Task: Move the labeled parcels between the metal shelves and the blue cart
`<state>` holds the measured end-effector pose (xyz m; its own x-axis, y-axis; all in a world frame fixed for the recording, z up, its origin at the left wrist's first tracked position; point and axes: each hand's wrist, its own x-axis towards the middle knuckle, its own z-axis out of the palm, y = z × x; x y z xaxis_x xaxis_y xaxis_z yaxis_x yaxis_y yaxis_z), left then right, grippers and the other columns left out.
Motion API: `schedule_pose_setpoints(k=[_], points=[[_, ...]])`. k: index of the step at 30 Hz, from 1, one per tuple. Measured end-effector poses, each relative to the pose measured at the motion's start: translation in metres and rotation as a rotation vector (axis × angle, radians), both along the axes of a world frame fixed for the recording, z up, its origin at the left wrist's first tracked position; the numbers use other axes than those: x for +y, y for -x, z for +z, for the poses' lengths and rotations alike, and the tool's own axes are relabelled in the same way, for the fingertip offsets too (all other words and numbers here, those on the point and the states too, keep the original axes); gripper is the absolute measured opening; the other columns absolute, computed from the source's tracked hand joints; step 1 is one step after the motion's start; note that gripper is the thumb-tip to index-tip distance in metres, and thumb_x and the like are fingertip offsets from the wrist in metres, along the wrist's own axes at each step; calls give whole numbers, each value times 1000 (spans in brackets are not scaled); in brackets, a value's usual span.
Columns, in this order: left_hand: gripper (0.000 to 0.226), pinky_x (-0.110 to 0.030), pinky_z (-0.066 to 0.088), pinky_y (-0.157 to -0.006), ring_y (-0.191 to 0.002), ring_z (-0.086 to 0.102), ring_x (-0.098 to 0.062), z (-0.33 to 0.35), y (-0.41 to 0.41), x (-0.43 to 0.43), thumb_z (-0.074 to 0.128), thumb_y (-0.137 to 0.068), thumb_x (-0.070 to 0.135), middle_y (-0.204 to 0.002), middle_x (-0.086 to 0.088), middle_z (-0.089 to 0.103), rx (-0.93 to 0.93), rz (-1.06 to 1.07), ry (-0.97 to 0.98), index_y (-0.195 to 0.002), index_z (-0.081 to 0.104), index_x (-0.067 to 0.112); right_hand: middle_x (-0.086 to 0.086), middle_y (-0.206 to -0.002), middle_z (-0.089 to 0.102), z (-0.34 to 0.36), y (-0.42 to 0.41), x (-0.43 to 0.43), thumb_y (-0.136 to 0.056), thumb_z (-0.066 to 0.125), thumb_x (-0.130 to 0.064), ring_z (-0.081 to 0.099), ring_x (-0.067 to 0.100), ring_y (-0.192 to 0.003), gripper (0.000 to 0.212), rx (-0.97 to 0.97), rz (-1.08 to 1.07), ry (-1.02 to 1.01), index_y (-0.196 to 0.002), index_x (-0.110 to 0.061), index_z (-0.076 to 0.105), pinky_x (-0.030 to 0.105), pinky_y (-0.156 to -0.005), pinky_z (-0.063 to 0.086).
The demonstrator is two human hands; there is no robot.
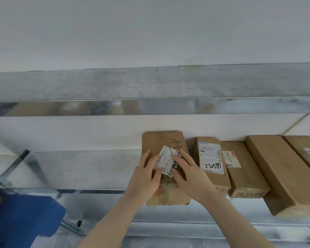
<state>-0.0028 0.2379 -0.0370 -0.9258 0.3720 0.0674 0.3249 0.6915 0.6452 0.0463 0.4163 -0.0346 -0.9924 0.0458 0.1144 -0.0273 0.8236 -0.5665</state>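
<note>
A brown cardboard parcel [157,142] with a white label and black handwriting lies on the metal shelf [89,167], at the left end of a row of parcels. My left hand [145,178] lies flat on its top left part, fingers straight. My right hand [190,176] lies on its right part, fingers spread over the label. To its right stands a parcel [211,158] with a barcode label and handwritten digits. The blue cart [21,219] shows at the lower left corner.
Three more brown boxes [276,169] continue the row to the right; the largest overhangs the shelf's front edge. An upper metal shelf [150,86] runs across above. The left stretch of the parcels' shelf is bare metal. A lower shelf [186,233] shows below.
</note>
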Motion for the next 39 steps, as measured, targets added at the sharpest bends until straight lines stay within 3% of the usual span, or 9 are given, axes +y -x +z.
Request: schedule_pose_setpoints(k=[7,10,13,16,20,24,29,33,39], points=[[45,-37,47,-97,-129,40,-15,24,-52,-90,38,-94,42,-154,24,7,102,214,-10,-138,30,45,-16,-155,15,26,-19,-87,-91,47,-41,48,21,-122,48,137,174,-11,-138,-37,37,37,-92,47],[46,-35,49,-92,-127,43,-16,45,-83,-151,35,-92,45,-155,22,9,170,405,48,-138,31,46,-16,-154,21,45,-20,-150,-89,50,-40,50,21,-120,48,188,324,31,-136,-38,41,36,-91,47],[45,-38,47,-91,-129,40,-19,67,-124,-216,34,-91,47,-155,22,9,216,614,80,-136,30,50,-22,-152,20,64,-26,-222,-86,41,-50,49,21,-118,49,196,489,45,-134,-46,39,38,-86,49],[44,-36,44,-92,-127,42,-22,87,-176,-280,39,-93,42,-156,18,13,265,825,115,-136,34,46,-22,-152,20,80,-42,-302,-86,42,-48,43,20,-125,48,199,698,132,-133,-46,40,43,-92,46],[44,-37,42,-99,-130,41,-22,109,-260,-360,43,-94,40,-156,15,14,279,1079,157,-138,39,38,-19,-151,24,94,-87,-412,-88,47,-43,43,17,-125,45,254,945,197,-133,-38,45,39,-83,49],[44,-39,47,-93,-125,45,-20,127,-334,-432,42,-93,43,-156,18,12,259,1268,217,-137,36,42,-20,-151,24,108,-141,-509,-89,45,-44,48,14,-119,44,277,1140,250,-133,-39,44,35,-71,49],[45,-44,39,-103,-132,38,-25,137,-389,-523,41,-94,45,-156,16,11,239,1366,227,-138,34,41,-21,-152,22,121,-184,-612,-89,43,-45,48,15,-120,45,311,1244,279,-134,-40,42,36,-80,49],[45,-42,40,-100,-127,44,-24,126,-408,-588,38,-94,46,-155,15,11,213,1372,202,-139,35,39,-23,-153,19,118,-197,-681,-90,41,-48,46,11,-122,44,296,1274,215,-134,-43,40,33,-76,50],[45,-44,34,-106,-134,34,-25,95,-420,-654,35,-93,47,-154,17,12,74,1399,118,-138,34,42,-23,-152,18,92,-216,-748,-92,40,-49,44,11,-123,44,190,1285,129,-135,-43,38,31,-79,48]])
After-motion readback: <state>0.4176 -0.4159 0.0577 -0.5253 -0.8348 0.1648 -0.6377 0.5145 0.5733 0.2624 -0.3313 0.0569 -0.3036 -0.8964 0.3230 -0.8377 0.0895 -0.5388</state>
